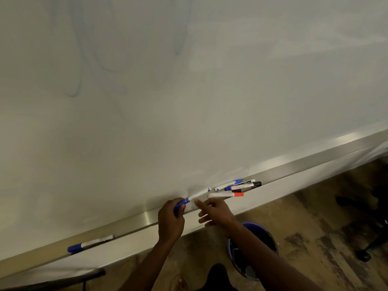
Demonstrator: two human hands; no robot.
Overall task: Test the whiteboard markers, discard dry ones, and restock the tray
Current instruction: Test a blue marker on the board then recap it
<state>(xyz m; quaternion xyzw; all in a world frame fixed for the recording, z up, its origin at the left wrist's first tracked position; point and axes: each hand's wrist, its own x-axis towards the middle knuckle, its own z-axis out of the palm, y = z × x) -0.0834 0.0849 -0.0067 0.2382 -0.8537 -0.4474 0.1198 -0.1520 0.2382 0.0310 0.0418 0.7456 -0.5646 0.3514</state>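
Note:
My left hand [170, 221] grips a blue-capped white marker [196, 195] by its blue end, the white barrel pointing up and right over the metal tray [134, 222]. My right hand [214, 213] hovers just right of it, fingers spread and blurred, holding nothing. A pile of several markers [237, 186] lies in the tray just beyond, with a red-capped marker [226, 194] nearest. Another blue-capped marker [90, 243] lies alone in the tray at the left. Faint blue scribbles [100, 59] mark the whiteboard.
A purple bin [253, 248] with a dark liner stands on the floor under my right forearm. Chair wheels [365, 255] show at the right edge. A dark bar [63, 280] sits at lower left.

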